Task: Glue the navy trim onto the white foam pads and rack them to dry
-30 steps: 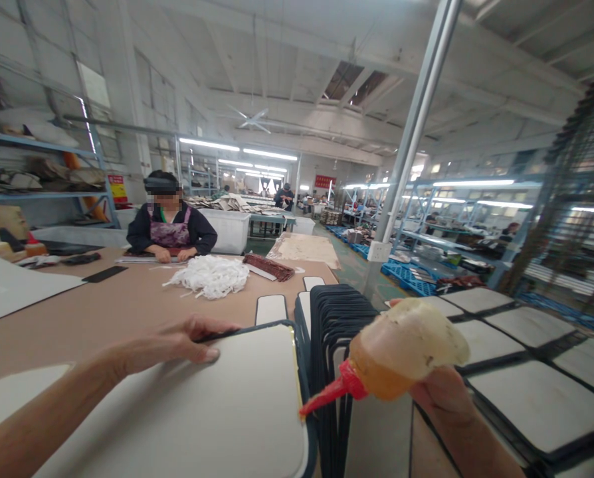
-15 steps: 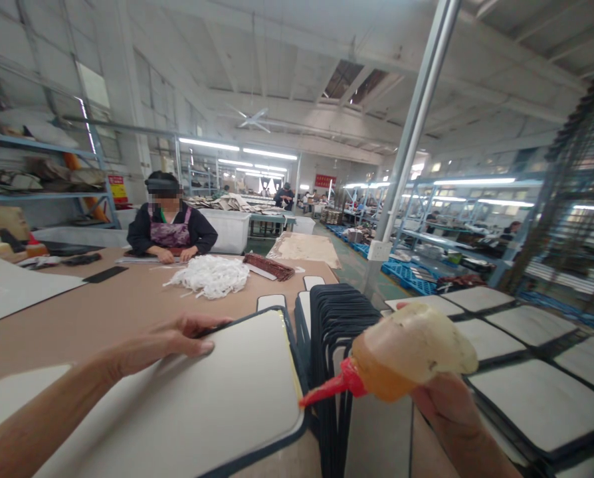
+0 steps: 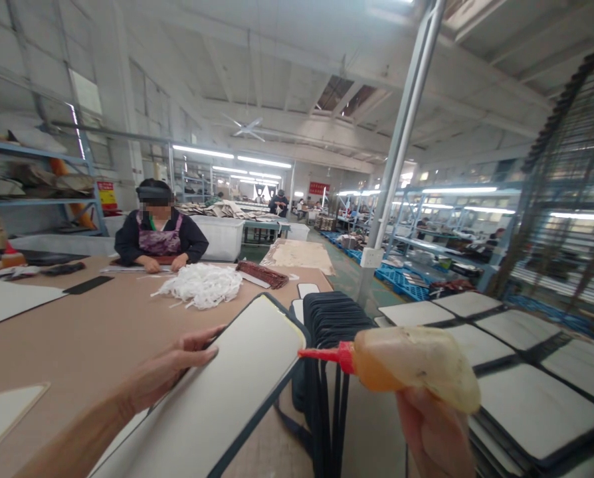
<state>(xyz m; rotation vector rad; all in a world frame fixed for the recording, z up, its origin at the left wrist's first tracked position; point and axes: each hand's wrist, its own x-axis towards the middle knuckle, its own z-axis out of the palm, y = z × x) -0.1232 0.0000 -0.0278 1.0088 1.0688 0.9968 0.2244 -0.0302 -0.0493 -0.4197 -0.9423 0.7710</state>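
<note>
My left hand point(image 3: 182, 362) grips the left edge of a pale panel point(image 3: 237, 372) with a dark border, thumb on top and fingers underneath. The panel is tilted, and a thin yellowish line of glue runs along its far rounded corner. My right hand point(image 3: 434, 425) is closed around a soft, translucent glue bottle point(image 3: 411, 362) partly filled with amber liquid. Its red nozzle points left, the tip at the panel's right edge near the corner. Just behind the nozzle stands a row of dark-edged panels point(image 3: 334, 318) packed upright.
Stacks of pale panels point(image 3: 541, 405) lie at the right. A heap of white strips point(image 3: 200, 285) and a brown bundle point(image 3: 262, 274) rest on the brown table point(image 3: 127, 318). Across it, a co-worker point(image 3: 160, 232) sits with both hands on the tabletop. A metal post point(image 3: 394, 146) rises behind the upright panels.
My left hand has turned the panel, so its far corner now points up and right. The nozzle has moved up to near that corner, and the bottle lies more level.
</note>
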